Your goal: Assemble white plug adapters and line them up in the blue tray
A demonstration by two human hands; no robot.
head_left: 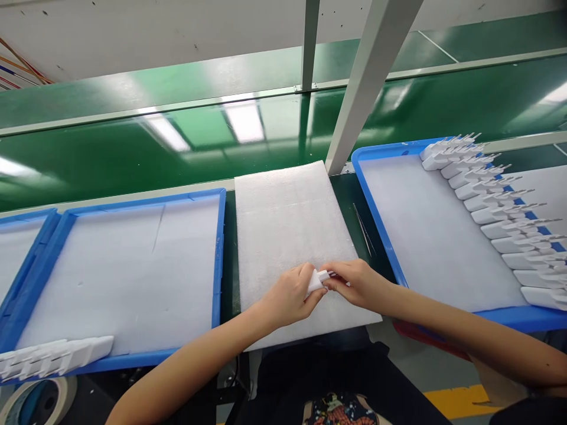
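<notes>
Above a white foam sheet [283, 230], my left hand [295, 295] is closed round the body of a white plug adapter [315, 282]. My right hand [354, 284] pinches the adapter's pronged end, its fingertips close to those of my left hand. In the blue tray on the right [376, 192], white adapters [500, 227] stand in a slanting row with prongs pointing right. More white adapters [57, 354] lie at the lower left corner of the left blue tray [220, 254].
Tweezers [364, 230] lie between the foam sheet and the right tray. A grey metal post [367, 77] rises behind the sheet, beside a green conveyor surface [195, 141]. Another blue tray [26, 260] is at the far left, and a tape roll [62, 398] sits below.
</notes>
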